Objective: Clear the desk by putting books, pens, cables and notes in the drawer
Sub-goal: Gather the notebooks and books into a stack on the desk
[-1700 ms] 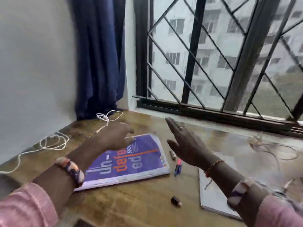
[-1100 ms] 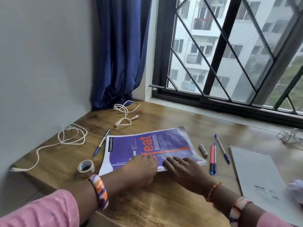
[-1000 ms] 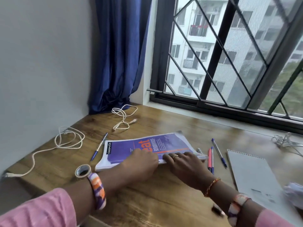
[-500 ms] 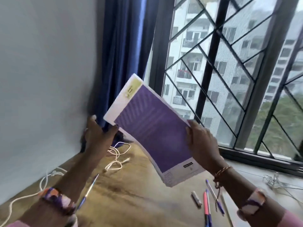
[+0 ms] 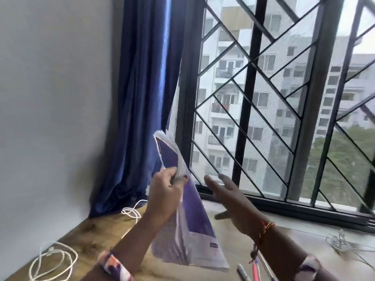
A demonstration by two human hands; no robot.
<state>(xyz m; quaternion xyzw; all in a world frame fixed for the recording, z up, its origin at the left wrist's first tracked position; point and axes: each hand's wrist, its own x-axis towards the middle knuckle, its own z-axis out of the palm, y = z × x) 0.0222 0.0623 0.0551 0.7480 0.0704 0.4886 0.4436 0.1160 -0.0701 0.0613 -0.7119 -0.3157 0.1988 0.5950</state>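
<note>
My left hand [image 5: 164,199] grips a purple-covered book [image 5: 194,224] by its edge and holds it nearly upright above the wooden desk [image 5: 95,240]. My right hand [image 5: 231,201] hovers just right of the book, fingers spread, not touching it. A white cable [image 5: 50,260] lies coiled at the desk's near left. A second white cable [image 5: 132,211] sits by the curtain. Pens [image 5: 251,272] lie at the bottom edge, partly cut off. The drawer is out of view.
A grey wall stands on the left, a blue curtain [image 5: 142,98] hangs in the corner, and a barred window [image 5: 263,98] runs along the back. A tangle of cable [image 5: 341,242] lies at the far right of the desk.
The book went from flat on the desk to lifted by both hands. Now my right hand has let go, and my left hand alone holds it, turned more edge-on.
</note>
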